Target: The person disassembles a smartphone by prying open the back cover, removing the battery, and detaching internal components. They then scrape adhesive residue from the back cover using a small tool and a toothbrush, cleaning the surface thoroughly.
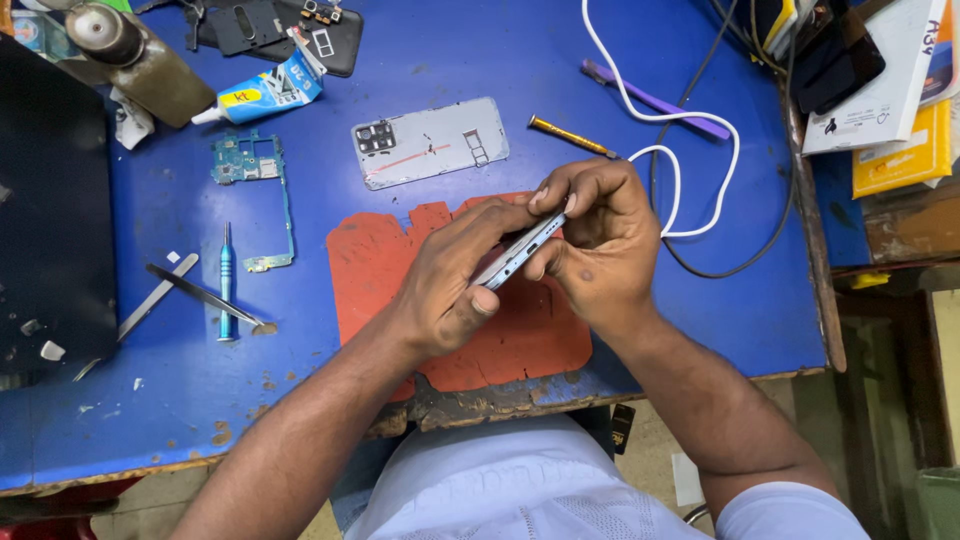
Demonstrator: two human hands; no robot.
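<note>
Both my hands grip a slim silver-blue phone [517,253] held on edge above a worn red mat [520,330]. My left hand [450,280] wraps the phone's lower end, thumb along its side. My right hand [600,235] pinches its upper end with fingers curled over the top. A thin gold-handled tool [570,136] lies on the blue table just beyond my right hand; whether my fingers touch it I cannot tell.
On the blue table [150,390] lie a grey phone back plate [430,143], a green circuit board [250,180], a small blue screwdriver [226,285], tweezers [190,290], a glue tube [265,95], a white cable [690,130] and a purple brush [655,100]. Boxes [890,80] stack at right.
</note>
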